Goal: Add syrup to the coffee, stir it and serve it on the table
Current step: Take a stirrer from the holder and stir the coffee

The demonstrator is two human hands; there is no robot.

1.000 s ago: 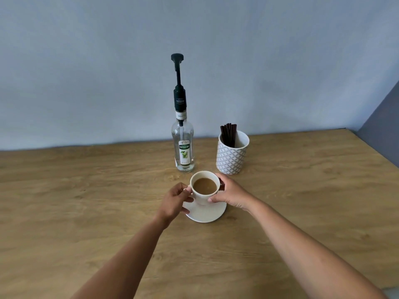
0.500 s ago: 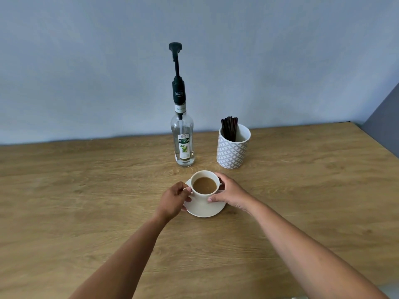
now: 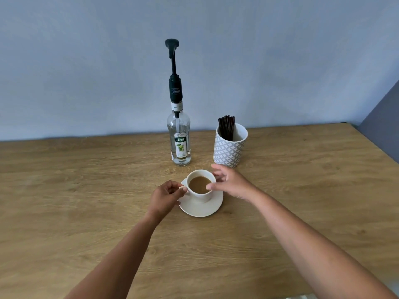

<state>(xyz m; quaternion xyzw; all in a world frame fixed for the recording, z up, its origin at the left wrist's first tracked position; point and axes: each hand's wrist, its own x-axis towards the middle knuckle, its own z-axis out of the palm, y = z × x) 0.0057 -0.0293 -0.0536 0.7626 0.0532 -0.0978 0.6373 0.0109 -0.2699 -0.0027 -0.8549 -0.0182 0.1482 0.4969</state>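
Cup (image 3: 200,186): coffee in it, on its saucer (image 3: 201,209), mid-tabletop (image 3: 64,190).
Left hand (image 3: 166,197): closed, pinching the cup's handle.
Right hand (image 3: 230,182): fingers open, thumb at the rim (barely touching).
Syrup bottle (image 3: 179,139): upright just behind the cup, pump spout toward it.
Stirrers (image 3: 226,127): in a patterned holder (image 3: 229,151), nearest the right hand.
Room: bare wood all round.

I see the white cup (image 3: 201,192) upright on its white saucer (image 3: 201,207), full of light-brown coffee (image 3: 200,184). Just behind stands the clear syrup bottle (image 3: 179,139) with black pump (image 3: 172,61), upright on the wooden table (image 3: 64,190).
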